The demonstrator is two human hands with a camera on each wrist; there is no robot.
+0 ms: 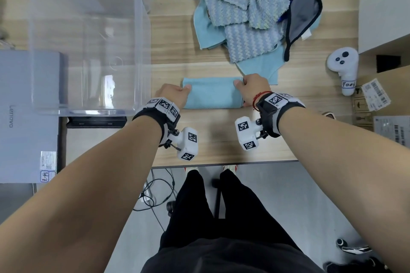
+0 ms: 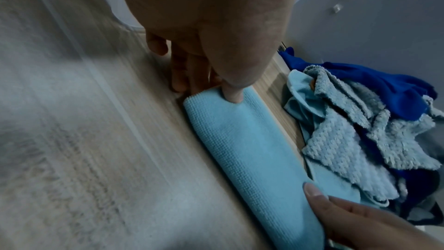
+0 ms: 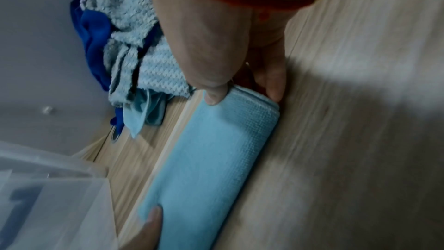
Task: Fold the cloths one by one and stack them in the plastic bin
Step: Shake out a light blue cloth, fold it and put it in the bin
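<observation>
- Desk (image 1: pixel 221 135): wood grain, carries everything below.
- Bin (image 1: pixel 86 44): one, clear plastic, on the desk's left side; no cloth visible inside.
- Laptop (image 1: pixel 26 117): one, grey, lid closed, partly under the bin.
- Pile (image 1: pixel 250 10): unfolded cloths at the far edge, heaped. Colours seen: dark blue, pale textured blue, light teal, grey with dark trim. Exact count cannot be told; at least four.
- Controller (image 1: pixel 342 68): one, white, right of the pile.
- Cloth (image 1: pixel 211 94): one, light blue, folded to a flat rectangle. It lies on the desk between bin and pile, just right of the bin's near corner. Long axis runs left–right, parallel to the desk's near edge.
- Left hand (image 1: pixel 175 95): at the cloth's left short end; thumb on top, fingers curled down at the edge, pinching it.
- Right hand (image 1: pixel 253 88): at the right short end; thumb on top, fingers tucked beneath, pinching likewise.
</observation>
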